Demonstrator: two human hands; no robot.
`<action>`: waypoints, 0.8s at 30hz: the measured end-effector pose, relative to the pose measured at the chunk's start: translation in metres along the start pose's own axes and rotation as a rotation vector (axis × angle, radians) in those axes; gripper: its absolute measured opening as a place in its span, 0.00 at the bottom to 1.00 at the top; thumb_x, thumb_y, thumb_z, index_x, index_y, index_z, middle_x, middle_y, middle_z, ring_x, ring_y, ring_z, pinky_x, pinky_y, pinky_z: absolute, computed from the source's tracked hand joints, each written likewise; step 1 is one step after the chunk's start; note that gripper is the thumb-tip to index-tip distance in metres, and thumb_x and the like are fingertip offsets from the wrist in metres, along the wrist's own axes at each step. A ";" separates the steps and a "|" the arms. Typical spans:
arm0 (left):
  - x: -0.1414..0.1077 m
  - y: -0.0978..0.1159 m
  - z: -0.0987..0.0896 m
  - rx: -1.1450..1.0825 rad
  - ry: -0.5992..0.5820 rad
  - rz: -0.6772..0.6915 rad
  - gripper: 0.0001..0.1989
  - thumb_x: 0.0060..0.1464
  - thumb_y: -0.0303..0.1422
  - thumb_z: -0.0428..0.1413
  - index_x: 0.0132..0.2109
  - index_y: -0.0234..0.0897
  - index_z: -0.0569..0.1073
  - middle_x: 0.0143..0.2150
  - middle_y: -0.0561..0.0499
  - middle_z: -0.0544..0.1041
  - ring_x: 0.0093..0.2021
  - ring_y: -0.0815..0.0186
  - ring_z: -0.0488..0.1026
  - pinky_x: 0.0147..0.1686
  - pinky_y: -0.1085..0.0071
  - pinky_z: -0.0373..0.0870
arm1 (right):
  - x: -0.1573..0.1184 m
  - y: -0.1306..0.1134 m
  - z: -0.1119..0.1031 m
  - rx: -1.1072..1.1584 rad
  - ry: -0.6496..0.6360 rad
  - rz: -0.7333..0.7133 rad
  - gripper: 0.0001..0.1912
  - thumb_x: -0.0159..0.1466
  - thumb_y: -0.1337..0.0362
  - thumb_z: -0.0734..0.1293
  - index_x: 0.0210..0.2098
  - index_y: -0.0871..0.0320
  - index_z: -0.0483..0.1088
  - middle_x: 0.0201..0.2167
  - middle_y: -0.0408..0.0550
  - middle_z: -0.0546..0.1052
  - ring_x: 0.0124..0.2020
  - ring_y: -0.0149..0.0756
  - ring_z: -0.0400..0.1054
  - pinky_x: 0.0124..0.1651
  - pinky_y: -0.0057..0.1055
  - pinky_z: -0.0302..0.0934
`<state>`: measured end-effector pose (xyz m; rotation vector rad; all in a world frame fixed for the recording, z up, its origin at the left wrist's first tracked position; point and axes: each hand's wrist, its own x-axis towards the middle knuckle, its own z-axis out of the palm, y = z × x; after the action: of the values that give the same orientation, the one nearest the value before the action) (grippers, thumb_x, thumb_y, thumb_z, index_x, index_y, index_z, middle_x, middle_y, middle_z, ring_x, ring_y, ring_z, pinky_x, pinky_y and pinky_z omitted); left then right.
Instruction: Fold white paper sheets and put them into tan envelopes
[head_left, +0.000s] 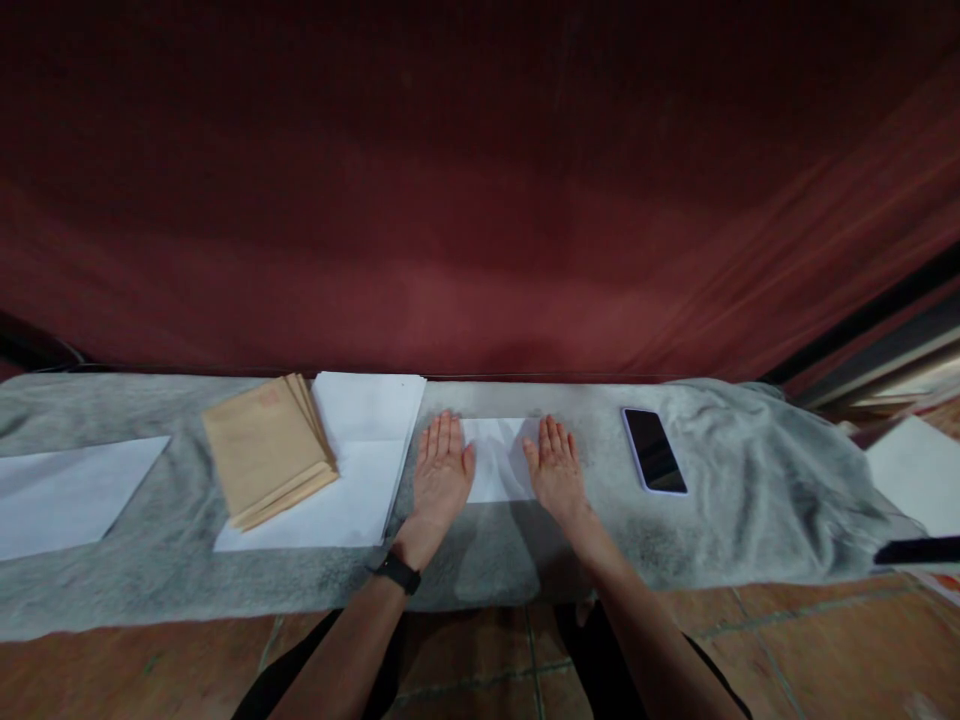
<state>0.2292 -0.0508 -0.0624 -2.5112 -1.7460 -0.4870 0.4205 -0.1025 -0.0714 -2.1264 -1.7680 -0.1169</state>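
Note:
A small white sheet of paper (498,462) lies on the grey cloth between my hands. My left hand (442,468) rests flat at its left edge, palm down, fingers stretched out and pointing away from me. At the right edge my right hand (555,470) lies the same way, its thumb a little apart. Neither hand grips anything. Parts of the paper's two side edges are hidden under the hands. Left of my left hand is a stack of larger white paper (367,480), with a pile of brown envelopes (270,450) lying partly on top of it.
A phone (654,450) lies to the right on the grey cloth (757,480). Another white sheet (71,490) is at the far left, and a white sheet-like thing (919,475) at the far right. Behind the cloth-covered surface hangs a dark red curtain (465,220).

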 end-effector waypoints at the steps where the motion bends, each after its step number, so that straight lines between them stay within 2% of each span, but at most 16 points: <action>1: 0.000 0.005 -0.001 -0.013 0.000 0.045 0.30 0.70 0.36 0.39 0.72 0.24 0.57 0.75 0.37 0.56 0.76 0.53 0.50 0.73 0.52 0.49 | 0.003 -0.004 -0.002 0.043 -0.014 -0.029 0.35 0.77 0.53 0.44 0.69 0.73 0.58 0.71 0.65 0.60 0.73 0.52 0.53 0.72 0.52 0.48; 5: 0.004 0.022 0.002 -0.043 -0.119 0.144 0.28 0.70 0.35 0.39 0.72 0.28 0.58 0.75 0.40 0.56 0.76 0.56 0.49 0.73 0.53 0.50 | 0.009 -0.026 -0.002 0.182 -0.113 -0.123 0.32 0.78 0.56 0.44 0.70 0.66 0.59 0.72 0.56 0.60 0.73 0.44 0.52 0.74 0.47 0.47; 10: 0.007 0.025 0.015 -0.008 -0.234 0.169 0.28 0.69 0.32 0.39 0.73 0.31 0.57 0.76 0.43 0.55 0.76 0.55 0.48 0.74 0.51 0.48 | 0.009 -0.046 0.009 0.208 -0.187 -0.135 0.30 0.78 0.56 0.46 0.70 0.63 0.61 0.71 0.54 0.62 0.73 0.44 0.52 0.75 0.47 0.43; 16: 0.008 0.017 0.014 0.015 -0.201 0.135 0.29 0.69 0.31 0.38 0.73 0.30 0.57 0.75 0.43 0.55 0.76 0.58 0.50 0.74 0.54 0.47 | 0.007 -0.048 0.019 0.121 -0.140 -0.122 0.29 0.78 0.57 0.48 0.70 0.64 0.59 0.72 0.54 0.60 0.73 0.47 0.53 0.74 0.49 0.42; 24: 0.009 0.010 0.011 0.028 -0.170 0.042 0.29 0.70 0.36 0.38 0.72 0.26 0.58 0.75 0.40 0.56 0.76 0.58 0.51 0.74 0.55 0.48 | 0.009 -0.035 0.021 0.000 -0.073 -0.121 0.29 0.77 0.55 0.49 0.70 0.65 0.60 0.71 0.56 0.60 0.71 0.53 0.57 0.72 0.51 0.47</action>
<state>0.2434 -0.0436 -0.0687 -2.6329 -1.7353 -0.2515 0.3853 -0.0825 -0.0807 -2.0469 -1.9387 -0.0720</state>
